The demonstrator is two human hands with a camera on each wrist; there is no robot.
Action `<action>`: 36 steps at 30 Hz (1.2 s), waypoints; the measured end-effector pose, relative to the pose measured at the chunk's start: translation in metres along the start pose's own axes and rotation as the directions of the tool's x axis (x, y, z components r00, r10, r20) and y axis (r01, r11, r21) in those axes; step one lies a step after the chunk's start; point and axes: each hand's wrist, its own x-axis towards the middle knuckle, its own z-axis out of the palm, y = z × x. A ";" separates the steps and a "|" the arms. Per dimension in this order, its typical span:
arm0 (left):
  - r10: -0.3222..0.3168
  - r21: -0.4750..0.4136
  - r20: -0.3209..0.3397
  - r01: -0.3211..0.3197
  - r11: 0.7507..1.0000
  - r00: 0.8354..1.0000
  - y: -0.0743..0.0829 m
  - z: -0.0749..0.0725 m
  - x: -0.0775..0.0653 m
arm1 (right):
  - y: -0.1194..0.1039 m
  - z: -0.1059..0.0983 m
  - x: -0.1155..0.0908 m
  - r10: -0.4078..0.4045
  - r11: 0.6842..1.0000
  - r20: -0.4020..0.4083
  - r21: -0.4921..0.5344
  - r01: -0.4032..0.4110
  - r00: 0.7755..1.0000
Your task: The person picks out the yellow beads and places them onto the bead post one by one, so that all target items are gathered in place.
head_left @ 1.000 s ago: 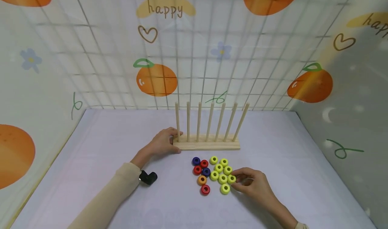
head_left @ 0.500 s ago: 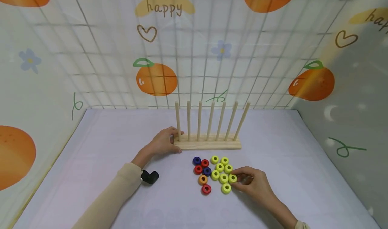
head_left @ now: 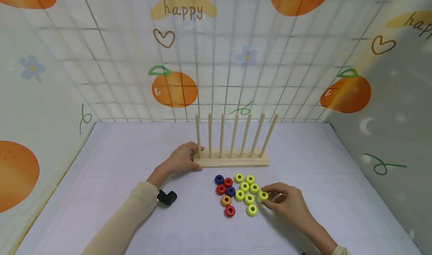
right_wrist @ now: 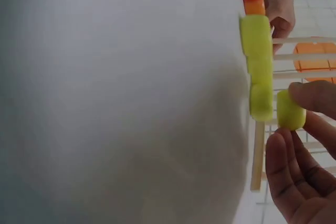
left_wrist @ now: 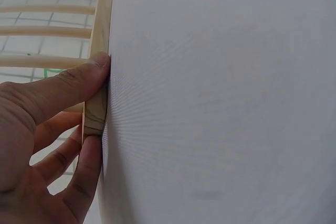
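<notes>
My left hand point(head_left: 182, 158) grips the left end of a wooden peg rack point(head_left: 233, 163), thumb in front and fingers behind. In the left wrist view, the thumb presses the base's edge point(left_wrist: 95, 100). The rack's several upright pegs are bare. My right hand point(head_left: 288, 201) pinches a yellow bead point(head_left: 263, 200) between thumb and fingers, just right of the other yellow beads point(head_left: 249, 203). Seen from the right wrist, this pinched bead point(right_wrist: 290, 111) is apart from the row and raised off the tabletop. Blue, red and orange beads lie left of the yellow ones.
The blue beads point(head_left: 230, 195), red beads point(head_left: 230, 215) and orange bead point(head_left: 226, 204) lie on the white tabletop point(head_left: 189, 225) in front of the rack. A black device point(head_left: 167, 198) sits at my left wrist. Patterned cloth walls point(head_left: 128, 78) enclose the back and sides.
My right hand has drawn the pinched yellow bead slightly right and up, away from the cluster. The left hand keeps its grip on the rack, which stays in place.
</notes>
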 end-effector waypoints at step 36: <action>-0.002 0.026 0.014 0.002 1.000 1.000 0.004 -0.002 -0.003 | -0.024 -0.046 0.040 -0.136 0.982 -0.107 -0.145 0.120 0.985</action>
